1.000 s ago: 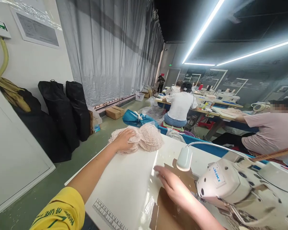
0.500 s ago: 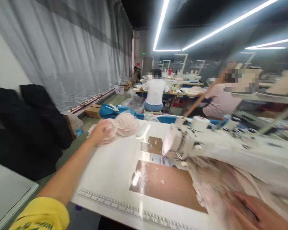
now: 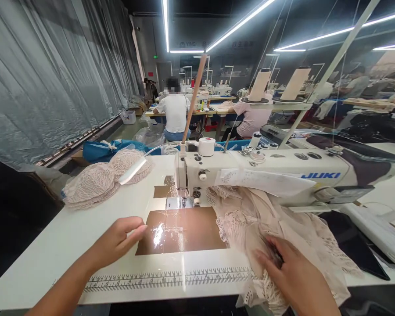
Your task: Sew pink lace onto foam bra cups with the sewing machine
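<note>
A white JUKI sewing machine [image 3: 256, 171] stands on the white table [image 3: 52, 245]. Under and in front of its arm lies a heap of pale pink lace fabric [image 3: 250, 219]. My right hand [image 3: 292, 276] rests on the near part of that lace, fingers curled into it. Left of the brown plate [image 3: 181, 230], my left hand [image 3: 118, 239] hovers just above the table with its fingers loosely apart and nothing in it. A pile of pink lace cups [image 3: 102, 177] sits at the table's far left.
A ruler strip [image 3: 171, 278] runs along the table's front edge. Thread cones [image 3: 260, 85] stand on a rack behind the machine. Two people sit at tables further back. A grey curtain [image 3: 52, 70] lines the left side, with blue bags [image 3: 102, 149] on the floor.
My head has turned right toward the machine. My left hand let go of the lace cups and came back near the brown plate. My right hand moved onto the lace heap.
</note>
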### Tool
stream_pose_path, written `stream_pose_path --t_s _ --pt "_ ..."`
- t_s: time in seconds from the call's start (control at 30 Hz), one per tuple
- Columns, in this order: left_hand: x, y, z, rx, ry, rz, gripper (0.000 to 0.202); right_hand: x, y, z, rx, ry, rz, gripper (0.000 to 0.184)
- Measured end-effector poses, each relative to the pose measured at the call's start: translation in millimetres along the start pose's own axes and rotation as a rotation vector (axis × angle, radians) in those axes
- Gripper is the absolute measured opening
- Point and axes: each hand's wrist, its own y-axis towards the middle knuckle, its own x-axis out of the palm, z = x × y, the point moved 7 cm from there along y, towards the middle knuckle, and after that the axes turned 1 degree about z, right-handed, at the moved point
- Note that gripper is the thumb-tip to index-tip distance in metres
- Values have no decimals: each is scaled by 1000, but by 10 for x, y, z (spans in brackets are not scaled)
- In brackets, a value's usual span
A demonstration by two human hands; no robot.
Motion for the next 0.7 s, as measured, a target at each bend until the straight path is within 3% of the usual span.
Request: stream_pose_path --t_s 0.1,0.17,0.27,0.33,0.43,0.57,0.7 --pt "415 121 349 74 -117 -215 36 95 -84 116 74 -16 -67 52" --pt "660 229 549 98 -244 -283 31 131 -121 115 80 77 -65 47" --pt "1070 419 820 30 -544 -373 30 77 -156 30 68 265 47 39" --pt "1344 546 1023 -36 -855 -429 35 27 -163 -89 13 365 106 36" --pt "1685 712 1274 -101 -1013 -483 41 37 -138 -301 -115 451 33 27" --pt "1886 893 1385 -133 -916 -443 40 61 -96 -400 -204 546 -93 25" --pt "1948 989 1256 -282 -984 -399 40 23 -63 -179 -38 724 -37 29"
